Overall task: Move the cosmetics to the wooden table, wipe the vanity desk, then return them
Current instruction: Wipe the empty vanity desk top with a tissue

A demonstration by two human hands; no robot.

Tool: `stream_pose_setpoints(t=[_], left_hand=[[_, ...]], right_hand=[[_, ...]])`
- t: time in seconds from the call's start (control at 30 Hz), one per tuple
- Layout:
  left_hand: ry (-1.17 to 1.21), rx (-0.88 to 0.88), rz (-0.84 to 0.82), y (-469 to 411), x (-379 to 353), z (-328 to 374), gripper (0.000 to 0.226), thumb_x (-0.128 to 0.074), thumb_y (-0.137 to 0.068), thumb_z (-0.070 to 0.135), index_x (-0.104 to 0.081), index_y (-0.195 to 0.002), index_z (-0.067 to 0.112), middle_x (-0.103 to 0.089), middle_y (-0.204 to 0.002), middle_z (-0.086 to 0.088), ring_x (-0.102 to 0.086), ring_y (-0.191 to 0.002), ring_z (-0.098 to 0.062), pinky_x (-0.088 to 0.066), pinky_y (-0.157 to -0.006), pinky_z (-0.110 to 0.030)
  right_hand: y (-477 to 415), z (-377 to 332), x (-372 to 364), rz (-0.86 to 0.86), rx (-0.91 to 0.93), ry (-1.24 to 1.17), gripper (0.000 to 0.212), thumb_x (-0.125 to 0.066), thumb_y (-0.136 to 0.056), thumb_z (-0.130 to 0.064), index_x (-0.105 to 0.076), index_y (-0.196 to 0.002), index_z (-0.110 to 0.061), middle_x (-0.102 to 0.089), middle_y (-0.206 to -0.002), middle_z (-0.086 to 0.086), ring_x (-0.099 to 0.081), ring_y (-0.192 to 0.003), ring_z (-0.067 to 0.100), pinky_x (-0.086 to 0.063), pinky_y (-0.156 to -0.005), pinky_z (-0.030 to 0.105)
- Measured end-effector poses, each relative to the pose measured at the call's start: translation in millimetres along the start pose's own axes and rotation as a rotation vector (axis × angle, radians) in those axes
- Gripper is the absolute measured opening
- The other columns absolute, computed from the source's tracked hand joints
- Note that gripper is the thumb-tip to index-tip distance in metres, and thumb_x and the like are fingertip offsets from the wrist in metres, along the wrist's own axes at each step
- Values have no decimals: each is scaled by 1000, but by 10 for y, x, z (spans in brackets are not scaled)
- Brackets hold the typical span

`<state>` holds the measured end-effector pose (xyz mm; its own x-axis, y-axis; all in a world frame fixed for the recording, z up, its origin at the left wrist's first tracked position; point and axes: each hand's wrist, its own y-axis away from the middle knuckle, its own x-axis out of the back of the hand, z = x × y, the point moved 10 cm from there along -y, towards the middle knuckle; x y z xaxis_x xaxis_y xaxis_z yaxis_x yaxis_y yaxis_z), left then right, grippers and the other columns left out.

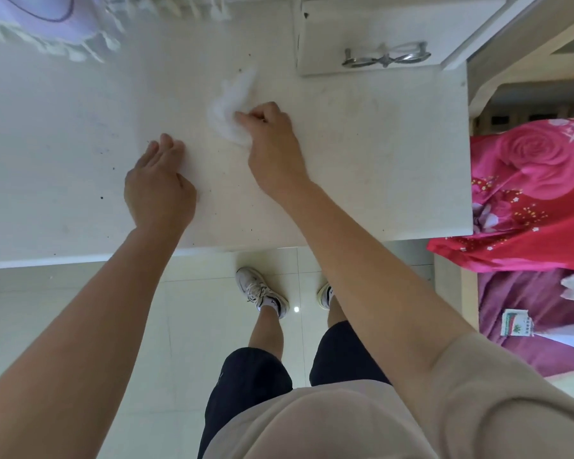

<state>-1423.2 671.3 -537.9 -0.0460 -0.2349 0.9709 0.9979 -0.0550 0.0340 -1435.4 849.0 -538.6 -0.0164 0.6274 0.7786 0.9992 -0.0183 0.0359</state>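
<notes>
- Across the upper half of the view spreads the white vanity desk (pixel 378 160), its top flecked with small dark specks.
- Pale floor tiles (pixel 80 326) lie below its near edge, where a white sneaker (pixel 262 289) stands.
- Pink rose-print bedding (pixel 527 193) lies just beside the desk's right end.
- A lavender fringed cloth (pixel 47 21) covers the far left corner.
- A white drawer front (pixel 362 28) with a metal handle (pixel 386 56) sits at the far right.
- Left hand (pixel 159 187) rests palm down on the desk, fingers straight.
- Right hand (pixel 272 140) grips a wipe, fingers curled round it.
- The crumpled white wipe (pixel 226 107), blurred, touches the desk near its middle.
</notes>
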Motion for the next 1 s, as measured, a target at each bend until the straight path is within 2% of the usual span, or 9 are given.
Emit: stream_pose_setpoints(t=[0.13, 0.23, 0.33, 0.4, 0.53, 0.7, 0.77, 0.9, 1.0], left_hand=[[21, 8, -2, -4, -23, -44, 58, -31, -76, 6, -63, -124, 12, -57, -138, -4, -51, -130, -28, -49, -89, -45], [24, -30, -9, -6, -28, -34, 58, -28, -76, 10, -63, -123, 11, -58, -137, -4, -53, -127, -30, -50, -88, -46], [27, -72, 24, -20, 17, -68, 52, -36, -78, 4, -64, -121, 12, -62, -132, -3, -56, -121, -33, -49, -85, -46], [31, -97, 53, -22, 44, -112, 50, -41, -77, 0, -65, -119, 12, -66, -125, -5, -58, -117, -34, -46, -85, -45], [96, -116, 106, -61, 140, -154, 46, -45, -78, 0, -71, -113, 14, -72, -113, -6, -63, -106, -34, -48, -83, -44], [210, 3, -1, -309, 306, -434, 49, -39, -80, 6, -71, -114, 20, -71, -107, -12, -64, -97, -34, -49, -85, -36], [238, 25, 46, -369, 475, -501, 54, -36, -77, 1, -70, -114, 19, -70, -115, -7, -63, -106, -29, -48, -92, -34], [264, -9, 56, -393, 533, -515, 57, -34, -75, -6, -68, -116, 16, -61, -133, 2, -53, -124, -20, -40, -100, -31], [235, -32, 33, -411, 415, -509, 56, -36, -77, -7, -66, -119, 14, -57, -137, -2, -48, -128, -22, -40, -102, -35]], right_hand=[[212, 410, 943, 425, -58, -107, 54, -41, -82, 7, -67, -124, -15, -55, -114, 12, -53, -103, 28, -43, -85, 20], [451, 1209, 1541, 635, -275, 15, 60, -31, -81, -2, -64, -129, -15, -51, -113, 14, -54, -103, 32, -47, -92, 33], [718, 1951, 1628, 499, -652, 273, 59, -35, -87, -2, -51, -140, -19, -44, -132, 19, -45, -118, 35, -42, -96, 37], [837, 2011, 1440, 437, -778, 260, 49, -39, -92, -8, -47, -140, -13, -41, -138, 19, -41, -124, 35, -37, -98, 37], [509, 943, 594, 273, -511, 318, 53, -37, -84, 2, -46, -136, -1, -45, -130, 21, -45, -112, 40, -44, -85, 36], [351, -390, -327, 67, -78, 132, 62, -43, -77, 12, -59, -132, -12, -51, -118, 15, -46, -104, 35, -50, -79, 40], [381, -358, -62, 196, -100, -2, 63, -47, -76, 15, -65, -127, -18, -53, -115, 12, -48, -103, 31, -48, -74, 34], [713, 339, 888, 575, -274, 30, 67, -35, -78, 10, -66, -126, -26, -48, -107, 4, -49, -99, 25, -35, -81, 10], [1310, 1180, 1370, 818, -605, 188, 66, -33, -78, 10, -65, -127, -19, -52, -108, 18, -53, -95, 36, -42, -84, 25]])
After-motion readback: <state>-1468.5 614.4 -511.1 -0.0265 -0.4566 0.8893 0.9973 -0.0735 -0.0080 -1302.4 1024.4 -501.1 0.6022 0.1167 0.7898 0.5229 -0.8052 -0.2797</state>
